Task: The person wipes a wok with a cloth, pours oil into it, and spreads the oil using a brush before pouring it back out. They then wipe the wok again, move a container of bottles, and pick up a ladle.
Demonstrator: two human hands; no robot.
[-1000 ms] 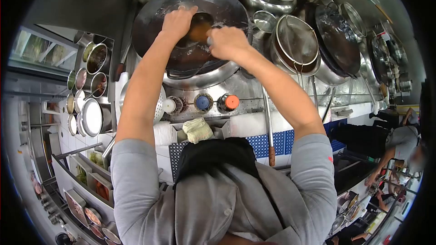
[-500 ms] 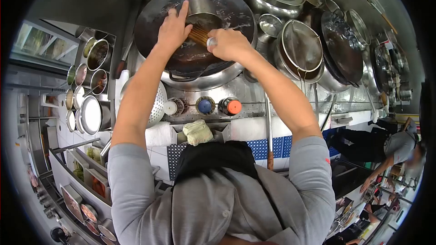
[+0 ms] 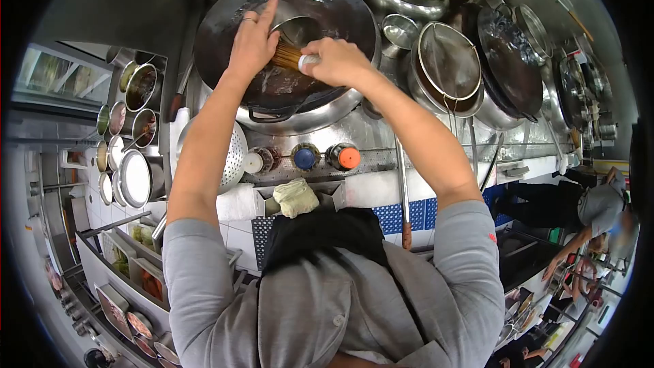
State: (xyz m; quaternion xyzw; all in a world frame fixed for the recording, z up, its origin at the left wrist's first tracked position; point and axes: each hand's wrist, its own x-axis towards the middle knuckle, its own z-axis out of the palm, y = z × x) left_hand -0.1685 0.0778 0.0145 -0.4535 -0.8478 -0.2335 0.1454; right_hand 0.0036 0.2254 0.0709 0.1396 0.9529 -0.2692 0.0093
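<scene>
A large dark wok (image 3: 225, 10) with water in it sits on the range in front of me. Inside it a round steel container (image 3: 300, 29) lies tipped, its mouth toward me. My left hand (image 3: 253, 44) grips the container's left edge, index finger stretched out and thumb by the rim. My right hand (image 3: 338, 61) is closed round the white-bound end of a bamboo wok brush (image 3: 287, 56). The brush's bristles point left, close to my left thumb and just below the container's mouth. Part of the container is hidden behind my left fingers.
Bottles with a blue cap (image 3: 304, 157) and an orange cap (image 3: 349, 158) stand before the wok, near a folded cloth (image 3: 296, 197). A strainer (image 3: 448, 61) rests on a pot at right, beside another wok (image 3: 511, 61). Several seasoning pots (image 3: 136, 177) stand left. A co-worker (image 3: 599, 204) is far right.
The container has turned so that its mouth shows rounder. The brush and my right hand have shifted left and slightly out of the container's mouth. My left hand has moved a little up.
</scene>
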